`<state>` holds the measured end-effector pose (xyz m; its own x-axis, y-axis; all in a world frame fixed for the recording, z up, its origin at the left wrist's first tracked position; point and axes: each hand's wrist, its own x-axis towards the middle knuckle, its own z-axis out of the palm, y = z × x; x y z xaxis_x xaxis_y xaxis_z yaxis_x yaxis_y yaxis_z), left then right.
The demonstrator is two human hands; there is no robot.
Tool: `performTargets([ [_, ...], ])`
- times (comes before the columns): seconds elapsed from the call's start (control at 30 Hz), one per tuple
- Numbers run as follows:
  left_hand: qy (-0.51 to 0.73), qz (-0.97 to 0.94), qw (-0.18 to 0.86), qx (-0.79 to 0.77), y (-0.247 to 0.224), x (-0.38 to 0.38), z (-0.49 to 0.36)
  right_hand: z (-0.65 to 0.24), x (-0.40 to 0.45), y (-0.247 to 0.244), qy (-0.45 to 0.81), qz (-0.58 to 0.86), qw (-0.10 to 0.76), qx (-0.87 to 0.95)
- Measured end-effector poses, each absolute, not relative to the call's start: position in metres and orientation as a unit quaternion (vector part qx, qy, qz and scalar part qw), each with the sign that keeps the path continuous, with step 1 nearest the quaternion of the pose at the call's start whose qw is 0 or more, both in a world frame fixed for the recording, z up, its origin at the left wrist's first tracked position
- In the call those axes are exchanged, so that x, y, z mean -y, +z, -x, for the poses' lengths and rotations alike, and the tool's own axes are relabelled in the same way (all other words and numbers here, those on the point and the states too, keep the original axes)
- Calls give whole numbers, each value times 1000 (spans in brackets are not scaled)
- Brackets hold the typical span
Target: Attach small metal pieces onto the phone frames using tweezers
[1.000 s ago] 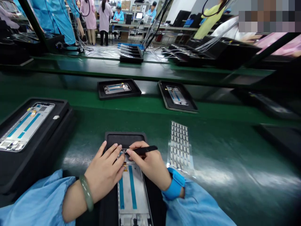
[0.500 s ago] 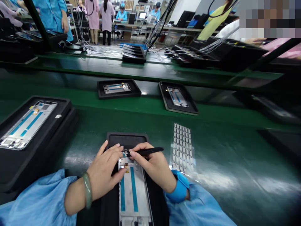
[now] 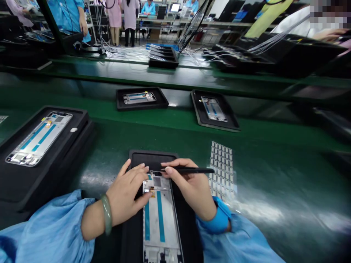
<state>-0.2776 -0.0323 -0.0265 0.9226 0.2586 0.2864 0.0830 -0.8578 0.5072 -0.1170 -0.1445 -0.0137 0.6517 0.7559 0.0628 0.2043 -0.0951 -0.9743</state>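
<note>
Head view: left hand (image 3: 127, 193) spread, thumb against far end of phone frame (image 3: 160, 215) lying in black tray (image 3: 153, 157); right hand (image 3: 189, 190) pinching black pick (image 3: 189, 170), tip just over frame's far end. Apparently fine work there, calling for steady tip placement.

A phone frame (image 3: 160, 219) lies lengthwise in a tray (image 3: 152, 157) on the desk (image 3: 274, 175). A label sheet (image 3: 222, 170) lies just right of this tray. Left of it stands a larger tray (image 3: 63, 160) containing a second frame (image 3: 40, 138). Behind are two further trays, left (image 3: 142, 105) and right (image 3: 204, 113), containing a third frame (image 3: 139, 98) and a fourth frame (image 3: 214, 109) respectively.
</note>
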Motion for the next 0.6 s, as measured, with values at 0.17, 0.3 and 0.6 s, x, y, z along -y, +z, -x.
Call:
performTargets([
  [0.17,162,-959,216,-80,-23,32,279,116,135,-15,251,704,555,367],
  [0.3,143,-968,193,-73,-22,32,279,117,131,-14,253,718,526,380],
  [0.6,142,-969,188,-70,-21,31,280,119,132,-11,226,726,506,407],
])
